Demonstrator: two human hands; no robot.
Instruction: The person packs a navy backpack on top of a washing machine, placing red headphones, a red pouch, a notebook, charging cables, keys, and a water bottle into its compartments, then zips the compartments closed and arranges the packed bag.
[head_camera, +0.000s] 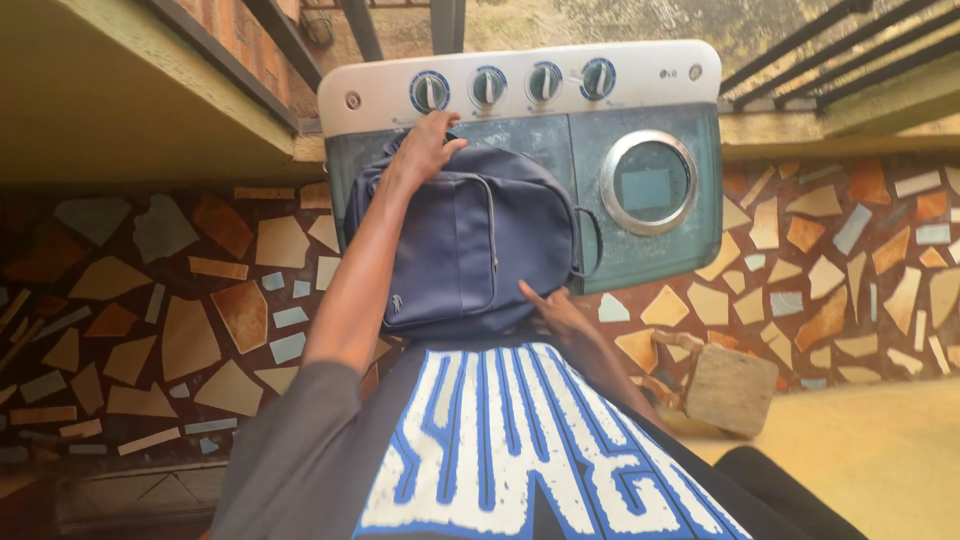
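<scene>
A floor of broken-tile mosaic (200, 330) surrounds a teal twin-tub washing machine (640, 250). On its lid lies a soft navy fabric backpack (470, 240), likely limp and light. Left hand (428, 145) clasps its top; right hand (560, 315) presses its lower edge, fingers extended.

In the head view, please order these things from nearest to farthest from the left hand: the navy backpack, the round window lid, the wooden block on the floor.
From the left hand:
1. Navy backpack: touching, directly under the hand, on the washing machine.
2. Round window lid: to the right, on the machine's top.
3. Wooden block: farthest, lower right on the floor.
</scene>
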